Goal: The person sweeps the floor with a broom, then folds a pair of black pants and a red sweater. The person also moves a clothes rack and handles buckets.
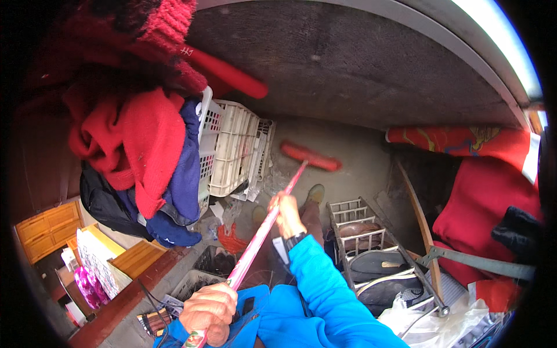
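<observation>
A broom with a pink and white patterned handle (257,238) slants up from the bottom of the view to its red head (310,155), which lies low over the concrete floor (357,148) and looks blurred. My left hand (209,309) is closed around the handle near its upper end, close to my blue jacket. Farther down the handle grips my right hand (285,213), with a dark band on its wrist. A shoe (316,194) of mine is on the floor below the broom head. Beside the left baskets lie a red plastic bag (232,238) and clear plastic scraps.
At left, red and blue clothes (152,143) hang over white plastic baskets (233,148). A metal rack (383,248) holding shoes stands at right, beside red cloth (483,200) and a white plastic bag (435,322). A dark wall (348,65) rises ahead. Small crates (196,282) sit lower left.
</observation>
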`<state>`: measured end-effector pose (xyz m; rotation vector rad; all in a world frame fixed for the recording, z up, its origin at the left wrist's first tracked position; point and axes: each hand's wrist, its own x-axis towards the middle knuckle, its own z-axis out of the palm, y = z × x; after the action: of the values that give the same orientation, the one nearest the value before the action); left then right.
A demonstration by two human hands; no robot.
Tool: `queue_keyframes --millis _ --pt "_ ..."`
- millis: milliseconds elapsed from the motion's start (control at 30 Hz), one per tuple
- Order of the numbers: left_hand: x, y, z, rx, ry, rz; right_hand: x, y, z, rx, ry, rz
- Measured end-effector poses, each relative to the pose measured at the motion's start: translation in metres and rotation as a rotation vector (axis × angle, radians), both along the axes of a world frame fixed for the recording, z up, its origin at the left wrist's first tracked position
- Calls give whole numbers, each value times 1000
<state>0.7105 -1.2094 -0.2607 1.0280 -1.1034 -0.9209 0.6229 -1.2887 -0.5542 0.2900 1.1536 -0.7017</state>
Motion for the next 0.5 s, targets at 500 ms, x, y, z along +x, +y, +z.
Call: queue_keyframes --millis 500 --pt "36 9 -29 -176 71 -98 -16 10 -14 -76 60 -124"
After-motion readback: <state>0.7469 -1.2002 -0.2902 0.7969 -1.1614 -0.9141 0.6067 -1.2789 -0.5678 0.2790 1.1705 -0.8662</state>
